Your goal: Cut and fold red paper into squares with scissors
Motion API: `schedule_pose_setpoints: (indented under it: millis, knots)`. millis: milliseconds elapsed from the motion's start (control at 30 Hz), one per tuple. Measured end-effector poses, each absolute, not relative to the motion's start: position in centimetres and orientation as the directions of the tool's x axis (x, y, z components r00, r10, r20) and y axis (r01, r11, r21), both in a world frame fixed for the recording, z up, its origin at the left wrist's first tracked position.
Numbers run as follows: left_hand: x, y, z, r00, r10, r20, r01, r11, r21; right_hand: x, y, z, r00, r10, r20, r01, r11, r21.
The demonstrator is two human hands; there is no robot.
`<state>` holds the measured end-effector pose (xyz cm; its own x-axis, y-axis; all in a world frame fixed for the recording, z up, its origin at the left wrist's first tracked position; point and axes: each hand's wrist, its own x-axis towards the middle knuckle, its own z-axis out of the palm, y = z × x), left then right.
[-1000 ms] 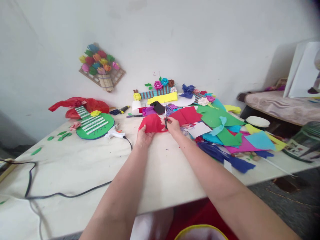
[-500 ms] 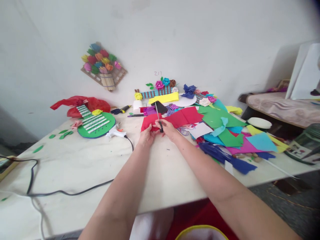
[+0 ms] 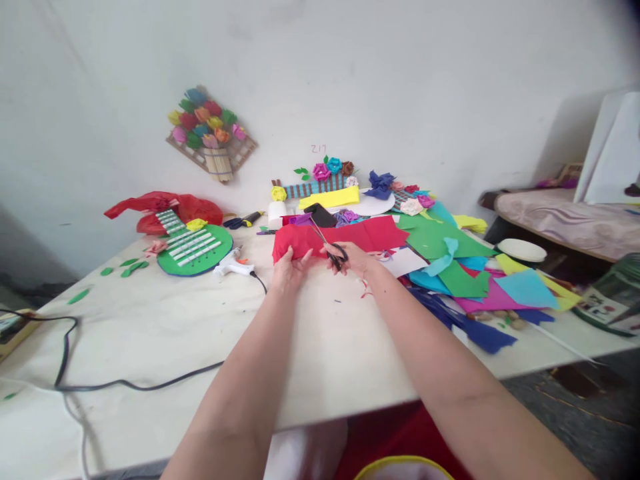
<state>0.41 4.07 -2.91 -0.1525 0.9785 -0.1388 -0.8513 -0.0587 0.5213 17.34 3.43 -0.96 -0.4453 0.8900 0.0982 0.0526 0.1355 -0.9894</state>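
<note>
- Since half a second earlier, my hands had drawn apart: my right hand (image 3: 351, 259), scissors (image 3: 337, 261) and all, had shifted rightward, and my left hand (image 3: 291, 265) had edged the other way.
- The scissors had swung too, their blades now slanting up and to the left over the red paper (image 3: 353, 235).
- My right fingers were closed around the black scissor handles; whether the blades were parted, I couldn't tell.
- My left thumb lay at the near edge of the red paper, the other fingers spread loosely beside it. I couldn't tell whether they pinched it.
- The red paper stretched across the table (image 3: 320, 347) just beyond both hands, reaching well to the right of the scissors. One piece or two, I couldn't tell.
- Behind it lay a black phone (image 3: 321, 215), with a folded yellow strip (image 3: 330, 198) farther back.
- To my left sat the white glue gun (image 3: 234, 265), just beside the green guitar shape (image 3: 195, 250).
- To my right, a large green sheet (image 3: 430, 233) lay among other coloured pieces.
</note>
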Motion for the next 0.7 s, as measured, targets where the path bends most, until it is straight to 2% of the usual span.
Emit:
schedule_pose_setpoints:
  millis: [100, 200, 333, 567, 700]
  knots:
    - [0.3, 4.0, -3.0, -0.108, 0.988, -0.106, -0.863, -0.04, 0.504, 18.5, 3.1, -0.2, -0.548, 0.836, 0.021, 0.115, 0.1, -0.988]
    - [0.2, 4.0, -3.3, -0.003, 0.998, -0.056, -0.838, 0.028, 0.545, 20.0, 3.1, 0.1, -0.625, 0.78, -0.011, 0.129, 0.089, -0.988]
    - [0.1, 4.3, -3.9, 0.115, 0.993, -0.001, -0.806, 0.094, 0.585, 22.0, 3.4, 0.2, -0.717, 0.686, -0.124, 0.174, 0.005, -0.985]
    - [0.1, 4.5, -3.8, 0.112, 0.994, -0.014, -0.818, 0.1, 0.567, 21.8, 3.7, -0.4, -0.773, 0.567, -0.284, 0.298, -0.069, -0.952]
    - [0.2, 4.4, -3.5, 0.098, 0.995, 0.004, -0.842, 0.08, 0.533, 20.4, 3.7, -0.9, -0.766, 0.583, -0.269, 0.277, -0.079, -0.958]
